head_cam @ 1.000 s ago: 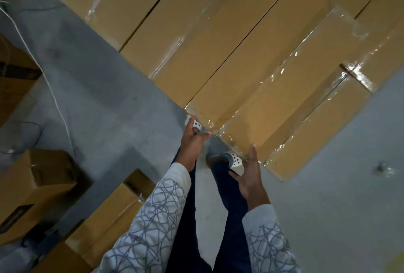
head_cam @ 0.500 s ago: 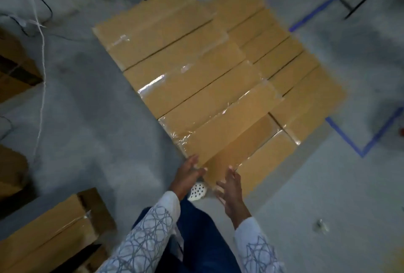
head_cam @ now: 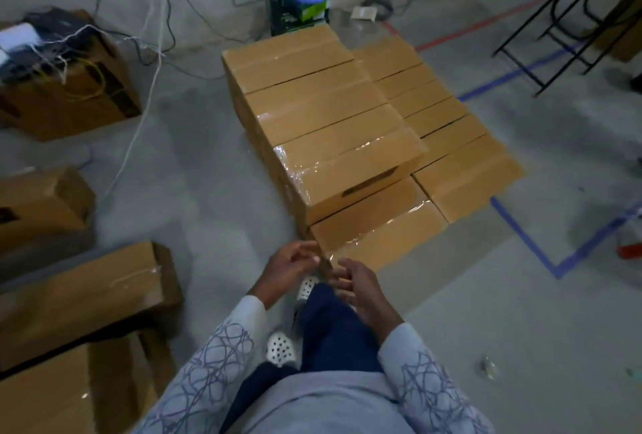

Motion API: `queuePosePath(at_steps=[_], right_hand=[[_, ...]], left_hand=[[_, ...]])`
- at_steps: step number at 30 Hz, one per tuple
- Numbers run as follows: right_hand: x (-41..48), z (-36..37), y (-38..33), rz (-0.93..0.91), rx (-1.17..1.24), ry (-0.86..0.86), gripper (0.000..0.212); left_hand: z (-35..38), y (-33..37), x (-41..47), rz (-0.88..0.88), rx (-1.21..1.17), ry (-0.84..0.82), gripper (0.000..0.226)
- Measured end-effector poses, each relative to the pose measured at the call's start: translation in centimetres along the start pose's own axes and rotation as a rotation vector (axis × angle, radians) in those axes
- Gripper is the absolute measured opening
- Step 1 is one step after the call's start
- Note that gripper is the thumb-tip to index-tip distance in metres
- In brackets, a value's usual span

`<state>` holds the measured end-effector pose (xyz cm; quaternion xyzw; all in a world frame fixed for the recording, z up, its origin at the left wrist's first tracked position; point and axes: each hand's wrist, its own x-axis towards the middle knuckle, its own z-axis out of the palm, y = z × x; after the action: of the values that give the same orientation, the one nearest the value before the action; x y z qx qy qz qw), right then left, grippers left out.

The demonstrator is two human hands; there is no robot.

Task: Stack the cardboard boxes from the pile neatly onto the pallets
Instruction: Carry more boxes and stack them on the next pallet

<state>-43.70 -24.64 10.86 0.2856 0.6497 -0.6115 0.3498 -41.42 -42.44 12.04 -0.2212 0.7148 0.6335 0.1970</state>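
Though the stack of boxes (head_cam: pixel 330 127) already stands two layers high on one side, I see the left hand (head_cam: pixel 291 265) and right hand (head_cam: pixel 359 287) loosely curled and empty at its near corner, with loose boxes (head_cam: pixel 87 291) on the floor (head_cam: pixel 208 190) at left yet to go.

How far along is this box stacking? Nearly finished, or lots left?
Partly done. A block of tan cardboard boxes is already stacked in neat rows, higher on its left. Nothing is in hand: the left hand and right hand are empty by the stack's near corner. Several loose tan boxes on the floor at left remain.
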Motion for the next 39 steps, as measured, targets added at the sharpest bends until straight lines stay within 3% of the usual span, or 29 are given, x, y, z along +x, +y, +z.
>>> queuePosePath(at_steps=[5, 10, 14, 19, 23, 33, 39], right_hand=[[-6.9, -0.8, 3.8, -0.027, -0.382, -0.321, 0.037], [-10.3, -3.3, 6.3, -0.126, -0.549, -0.421, 0.025], [-13.3, -8.1, 11.8, -0.455, -0.795, -0.411, 0.006], [-19.3, -12.0, 19.9, -0.572, -0.983, -0.732, 0.011], [-23.0, -12.7, 23.8, -0.474, -1.089, -0.850, 0.009], [-32.3, -8.8, 35.5, -0.396, -1.364, -1.105, 0.008], [-39.0, -3.6, 43.4, -0.308, -1.518, -1.262, 0.026]], left_hand=[[3.8, -4.9, -10.0, -0.004, -0.075, 0.144, 0.028], [10.4, -9.8, -18.0, -0.055, -0.311, 0.410, 0.023], [17.1, -14.2, -23.4, -0.129, -0.517, 0.616, 0.028], [23.3, -18.5, -31.2, -0.175, -0.550, 0.729, 0.022], [25.9, -21.2, -36.6, -0.210, -0.604, 0.883, 0.028], [29.1, -30.9, -54.3, -0.283, -0.761, 1.206, 0.018], [27.0, -35.4, -63.3, -0.234, -0.753, 1.355, 0.018]])
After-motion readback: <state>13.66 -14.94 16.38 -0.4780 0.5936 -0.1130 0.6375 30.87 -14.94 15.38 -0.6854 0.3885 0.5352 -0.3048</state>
